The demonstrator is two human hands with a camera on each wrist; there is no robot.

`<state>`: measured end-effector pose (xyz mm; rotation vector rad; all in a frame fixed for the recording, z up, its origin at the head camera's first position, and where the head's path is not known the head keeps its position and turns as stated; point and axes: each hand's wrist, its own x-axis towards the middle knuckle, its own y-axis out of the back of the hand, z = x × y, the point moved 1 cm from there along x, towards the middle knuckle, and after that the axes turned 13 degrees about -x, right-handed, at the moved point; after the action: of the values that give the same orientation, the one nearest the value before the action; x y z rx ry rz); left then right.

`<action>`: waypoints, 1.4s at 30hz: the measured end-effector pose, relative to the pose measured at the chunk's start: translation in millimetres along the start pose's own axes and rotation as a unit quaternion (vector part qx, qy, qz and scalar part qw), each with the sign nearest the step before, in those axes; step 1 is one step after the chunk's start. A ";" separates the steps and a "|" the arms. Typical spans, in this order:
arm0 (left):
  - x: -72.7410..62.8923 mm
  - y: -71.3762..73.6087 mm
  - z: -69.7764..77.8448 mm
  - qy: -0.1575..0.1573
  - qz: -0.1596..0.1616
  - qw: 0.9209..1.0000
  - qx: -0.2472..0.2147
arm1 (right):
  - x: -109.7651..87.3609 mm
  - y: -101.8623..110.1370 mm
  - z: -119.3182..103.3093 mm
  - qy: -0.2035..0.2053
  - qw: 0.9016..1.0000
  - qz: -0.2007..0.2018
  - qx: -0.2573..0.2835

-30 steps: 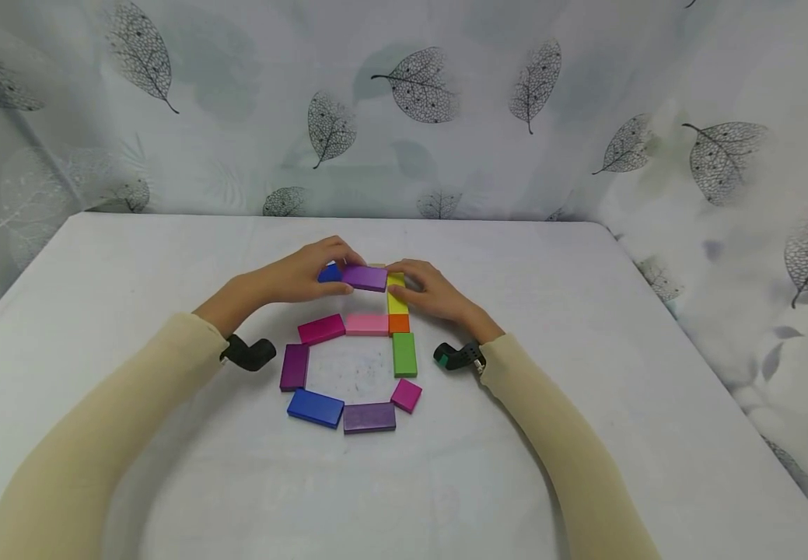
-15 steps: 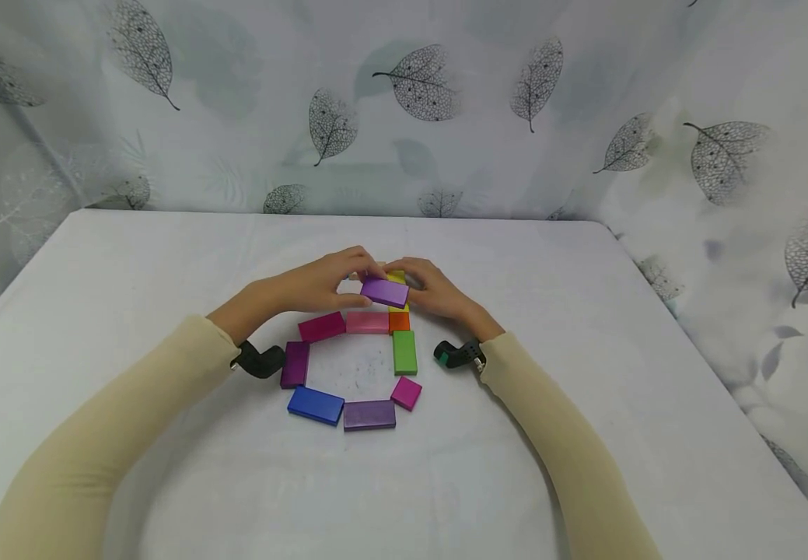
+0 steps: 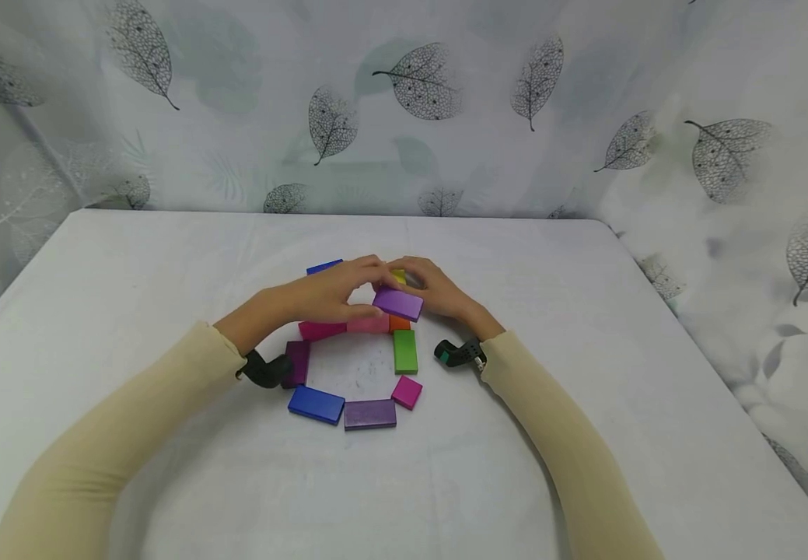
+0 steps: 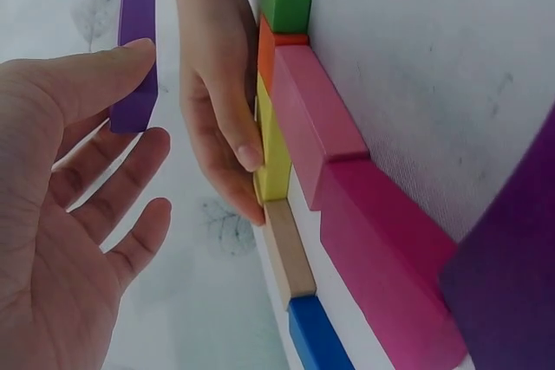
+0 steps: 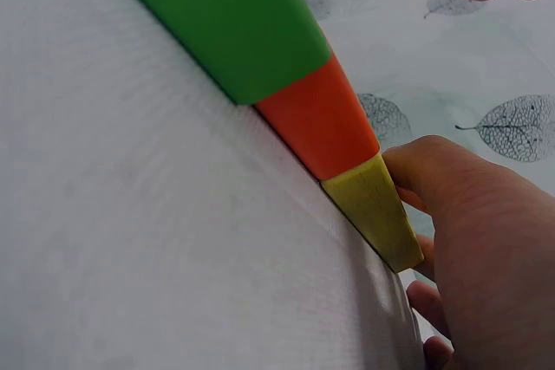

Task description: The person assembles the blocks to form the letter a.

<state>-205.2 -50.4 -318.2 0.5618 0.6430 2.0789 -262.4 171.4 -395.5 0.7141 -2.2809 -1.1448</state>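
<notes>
My left hand [image 3: 327, 297] pinches a purple block [image 3: 399, 302] between thumb and fingers, above the ring of blocks. In the left wrist view this purple block [image 4: 137, 15] is apart from the others. My right hand [image 3: 438, 292] bends over the yellow block [image 5: 377, 214], with thumb and fingers around it; some fingertips are hidden behind it. The yellow block touches an orange block [image 5: 321, 119] on one side. At its other end lies a plain wooden block [image 4: 290, 253], followed by a blue block [image 4: 319, 334].
Below the hands, a green block [image 3: 405, 351], a small magenta block [image 3: 407, 392], a dark purple block [image 3: 370, 414], a blue block [image 3: 316, 404] and a plum block [image 3: 297, 362] form a loop with pink and magenta blocks. All lie on a white-covered table [image 3: 585, 272].
My left hand has carried the purple block rightward and nearer to me, from the far blocks to beside my right hand. A far blue block shows again. My right hand stays nearly still.
</notes>
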 end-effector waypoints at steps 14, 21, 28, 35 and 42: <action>2.8 -23.5 14.0 -0.025 -0.032 0.999 0.016 | -2.8 -1.7 -3.1 -0.030 0.999 -0.018 -0.012; 0.4 -33.0 20.1 -0.014 -0.049 0.999 -0.012 | -3.4 -1.7 -2.7 -0.028 0.999 -0.016 -0.011; -0.2 -43.4 23.0 -0.047 -0.072 0.996 -0.011 | -1.3 -1.2 -2.6 -0.019 1.000 -0.008 -0.015; 0.7 -52.9 31.5 -0.053 -0.084 0.995 -0.016 | -0.4 -2.3 -0.5 -0.022 1.000 -0.008 -0.016; 0.2 -62.3 41.8 -0.040 -0.103 0.994 0.001 | -1.3 -1.0 -2.1 -0.030 0.999 -0.012 -0.018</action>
<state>-142.6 -9.7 -325.1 0.5533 0.6301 1.8534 -259.9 170.5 -395.5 0.7054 -2.3009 -1.2302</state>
